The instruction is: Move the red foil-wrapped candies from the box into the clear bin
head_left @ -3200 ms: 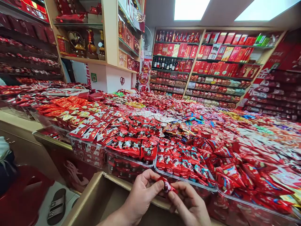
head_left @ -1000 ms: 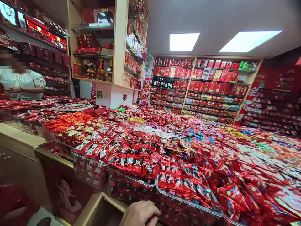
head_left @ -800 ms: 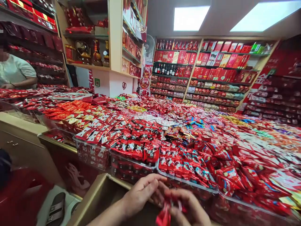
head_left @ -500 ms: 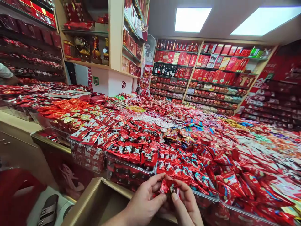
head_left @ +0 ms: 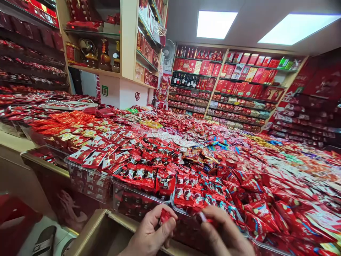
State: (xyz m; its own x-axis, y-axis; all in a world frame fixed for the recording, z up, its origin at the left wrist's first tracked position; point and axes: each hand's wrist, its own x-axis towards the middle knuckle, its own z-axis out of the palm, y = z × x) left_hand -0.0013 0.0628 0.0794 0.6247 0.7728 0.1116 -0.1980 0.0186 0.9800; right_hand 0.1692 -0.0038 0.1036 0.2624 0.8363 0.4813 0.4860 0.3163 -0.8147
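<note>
My left hand (head_left: 152, 231) is closed, pinching a small red candy packet (head_left: 165, 215) between thumb and fingers. Apart from it on the right, my right hand (head_left: 226, 231), smeared by motion, grips another small dark-red candy packet (head_left: 199, 217) at its fingertips. Just beyond both hands stands a clear bin (head_left: 174, 207) heaped with red candy packets (head_left: 197, 193) printed with cartoon figures. Left of that, a second clear bin (head_left: 128, 199) holds red and black packets (head_left: 145, 174). Below my hands an open cardboard box (head_left: 92, 227) shows its inner walls.
Piles of wrapped sweets (head_left: 186, 122) cover the long display. Larger red pouches (head_left: 262, 213) lie at the right. Shelves with bottles and red boxes (head_left: 197, 65) line the back wall. Down at the lower left are a red stool (head_left: 16, 220) and a sandal (head_left: 45, 240).
My hands have moved apart, from close together to a visible gap, each with a packet. The view has shifted slightly, and the person's sleeve at the far left is out of sight.
</note>
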